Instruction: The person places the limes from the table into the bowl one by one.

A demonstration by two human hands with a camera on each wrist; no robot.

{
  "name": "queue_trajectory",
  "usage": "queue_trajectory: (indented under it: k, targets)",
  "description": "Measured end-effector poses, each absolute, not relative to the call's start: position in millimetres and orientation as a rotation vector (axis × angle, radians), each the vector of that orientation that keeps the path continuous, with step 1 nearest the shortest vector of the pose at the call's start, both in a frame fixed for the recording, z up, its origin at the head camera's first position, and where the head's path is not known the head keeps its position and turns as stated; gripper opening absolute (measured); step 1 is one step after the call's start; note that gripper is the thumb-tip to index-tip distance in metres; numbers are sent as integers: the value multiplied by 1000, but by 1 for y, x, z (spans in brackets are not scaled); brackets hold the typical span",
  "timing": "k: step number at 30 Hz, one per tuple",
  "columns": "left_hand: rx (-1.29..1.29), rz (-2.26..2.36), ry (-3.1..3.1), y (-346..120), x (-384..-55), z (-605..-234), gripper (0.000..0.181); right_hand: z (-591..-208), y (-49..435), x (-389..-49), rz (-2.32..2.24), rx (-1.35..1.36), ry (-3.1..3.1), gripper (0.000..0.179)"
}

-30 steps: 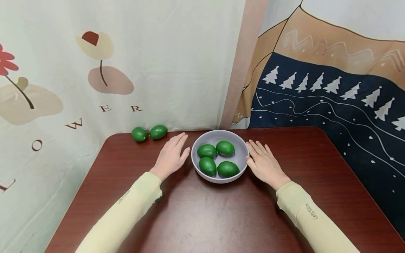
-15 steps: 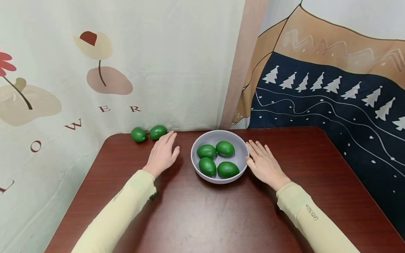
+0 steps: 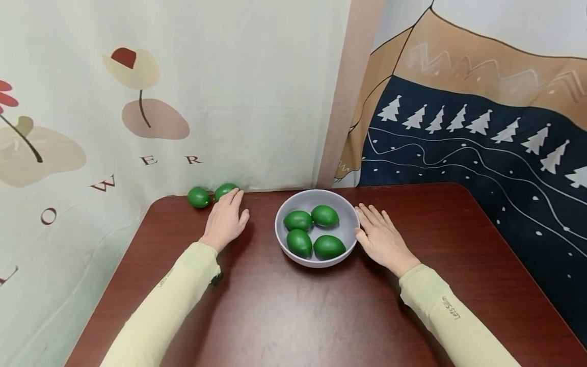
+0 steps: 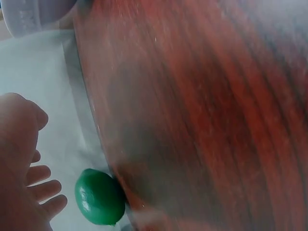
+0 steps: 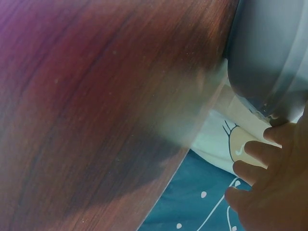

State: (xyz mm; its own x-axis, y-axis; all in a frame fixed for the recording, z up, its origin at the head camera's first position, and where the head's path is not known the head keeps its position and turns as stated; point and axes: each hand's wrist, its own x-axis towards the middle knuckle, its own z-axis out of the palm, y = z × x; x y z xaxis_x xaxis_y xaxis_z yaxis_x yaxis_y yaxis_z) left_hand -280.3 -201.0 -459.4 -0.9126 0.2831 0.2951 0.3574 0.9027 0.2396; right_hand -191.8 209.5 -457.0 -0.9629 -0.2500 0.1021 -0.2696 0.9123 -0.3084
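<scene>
A pale purple-grey bowl (image 3: 316,263) stands on the brown table with several green limes (image 3: 329,247) inside. My right hand (image 3: 382,237) lies along the bowl's right side, fingers straight, fingertips right at its wall; the right wrist view shows the fingers (image 5: 260,153) under the grey bowl's side. My left hand (image 3: 225,219) is at the back left with extended fingers, overlapping one loose lime (image 3: 223,190) in the head view. A second loose lime (image 3: 198,197) sits just left of it. In the left wrist view a gap shows between the fingers (image 4: 41,174) and a lime (image 4: 99,197).
The dark red-brown table (image 3: 284,316) ends at the back against a pale printed curtain (image 3: 257,102). On the right hangs a navy cloth (image 3: 412,148) with white trees.
My left hand has moved left, away from the bowl and over to the loose limes, now partly covering one. My right hand stays at the bowl's side.
</scene>
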Motion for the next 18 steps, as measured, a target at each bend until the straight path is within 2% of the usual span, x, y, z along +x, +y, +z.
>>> queue_trajectory:
  k: [18]
  targets:
    - [-384, -423, -2872, -217, -293, -460, 58, -457, 210, -192, 511, 405, -3019, 63]
